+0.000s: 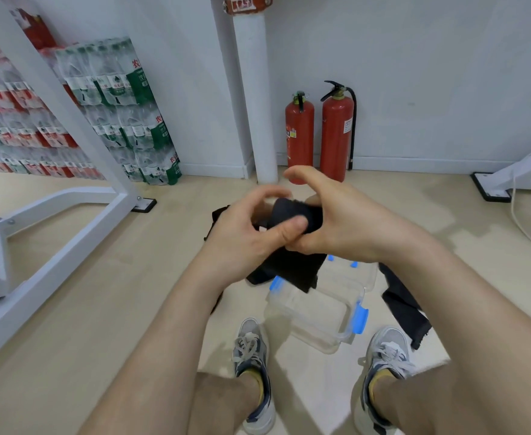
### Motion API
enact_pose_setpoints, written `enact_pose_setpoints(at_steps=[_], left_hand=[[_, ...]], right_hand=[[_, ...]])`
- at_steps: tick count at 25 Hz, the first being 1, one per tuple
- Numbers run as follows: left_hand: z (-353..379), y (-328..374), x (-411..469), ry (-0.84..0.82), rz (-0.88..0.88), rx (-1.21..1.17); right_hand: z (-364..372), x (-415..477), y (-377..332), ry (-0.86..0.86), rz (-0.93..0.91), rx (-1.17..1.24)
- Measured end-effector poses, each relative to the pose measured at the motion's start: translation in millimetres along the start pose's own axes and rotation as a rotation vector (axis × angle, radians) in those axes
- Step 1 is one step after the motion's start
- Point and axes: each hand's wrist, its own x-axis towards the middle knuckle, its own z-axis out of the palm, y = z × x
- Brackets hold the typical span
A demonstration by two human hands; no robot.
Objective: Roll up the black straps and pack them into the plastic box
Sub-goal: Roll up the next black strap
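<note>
Clear plastic box (314,315) sits open on the floor, just ahead of the shoes. Right of the box, a loose strap (405,306) lies flat. Above the box, a half-rolled strap (295,215) is held by both hands: left hand (245,233) curled, thumb pressing the roll; right hand (336,221) cupping its far side. Tail hangs twd the box. Prob. light, soft, floppy; likely unrolls w/o pressure, so pinch across the roll.
</note>
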Motion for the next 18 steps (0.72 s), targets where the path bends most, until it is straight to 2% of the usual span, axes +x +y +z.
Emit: enact_pose_setpoints(at_steps=[1,4,9,13,15,18], left_hand=[[0,-2,0,-0.062,-0.047,-0.001],[1,4,0,0.045,-0.075,-0.154],[3,7,-1,0.293,-0.094,-0.516],[9,5,0,0.338,-0.088,-0.593],[10,4,-1,0.345,-0.078,-0.548],[5,2,-2,0.35,-0.067,-0.363]], right_hand=[[1,0,-1,-0.017,-0.014,0.001],[-3,0,0,0.034,-0.024,0.123],[0,4,10,0.15,0.054,0.767],[13,12,14,0.128,0.175,1.045],[14,12,18,0.083,0.211,1.036],[19,12,20,0.136,0.209,0.799]])
